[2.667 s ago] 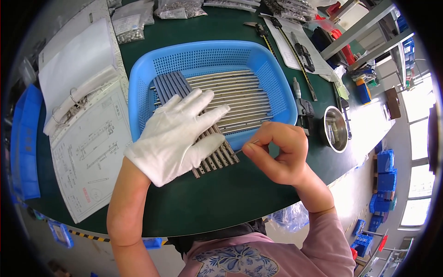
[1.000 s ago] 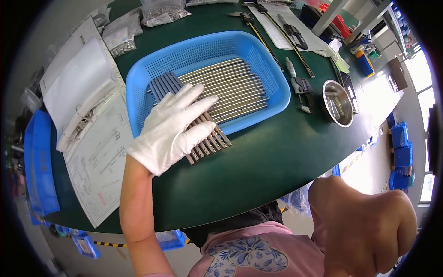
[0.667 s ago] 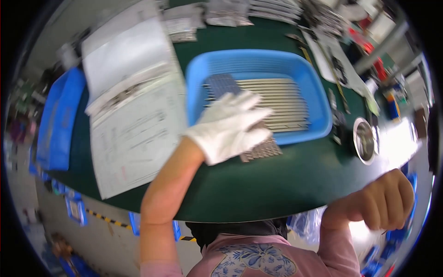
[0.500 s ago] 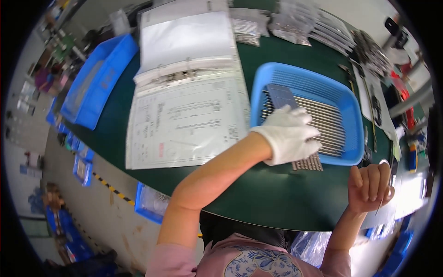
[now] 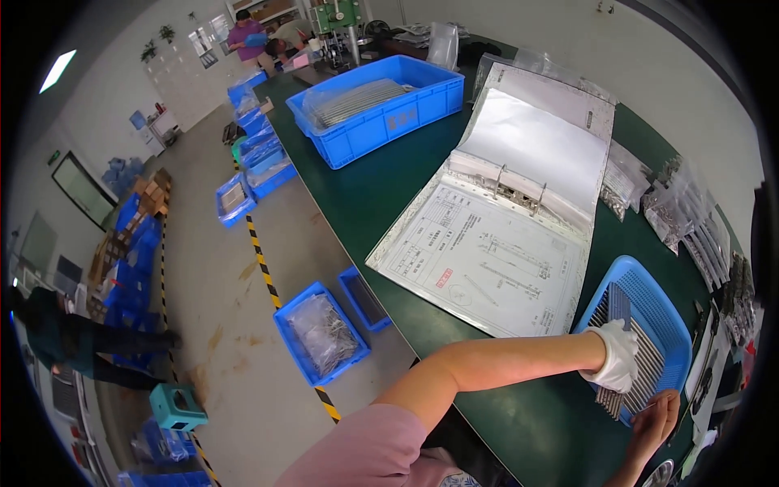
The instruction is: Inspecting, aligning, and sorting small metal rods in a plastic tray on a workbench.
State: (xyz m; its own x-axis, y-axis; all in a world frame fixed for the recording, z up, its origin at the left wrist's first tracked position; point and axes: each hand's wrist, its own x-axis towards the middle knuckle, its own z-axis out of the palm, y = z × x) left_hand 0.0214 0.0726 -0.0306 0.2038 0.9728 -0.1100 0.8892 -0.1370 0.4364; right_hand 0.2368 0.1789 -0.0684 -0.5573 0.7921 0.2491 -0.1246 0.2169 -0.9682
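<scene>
A light-blue basket stands on the green tabletop at the right, with a row of slim metal rods lying in it. Across the rods and the basket's near rim runs a long blue-grey strip. My left hand, in a white glove, lies over this strip with its fingers curled around it; most fingertips are hidden. Ridged metal ends stick out below the glove. My bare right hand is closed in a pinch at the basket's near right corner, holding a thin pin-like piece that hardly shows.
An open ring binder with a drawing lies left of the basket. Beyond it stands a blue crate of rods. Bagged parts lie at the back right. Blue bins stand on the floor; people are farther off.
My view has swung left, so the basket and binder sit farther right. My right hand has come from beside the basket to its near corner. My left hand stays on the strip.
</scene>
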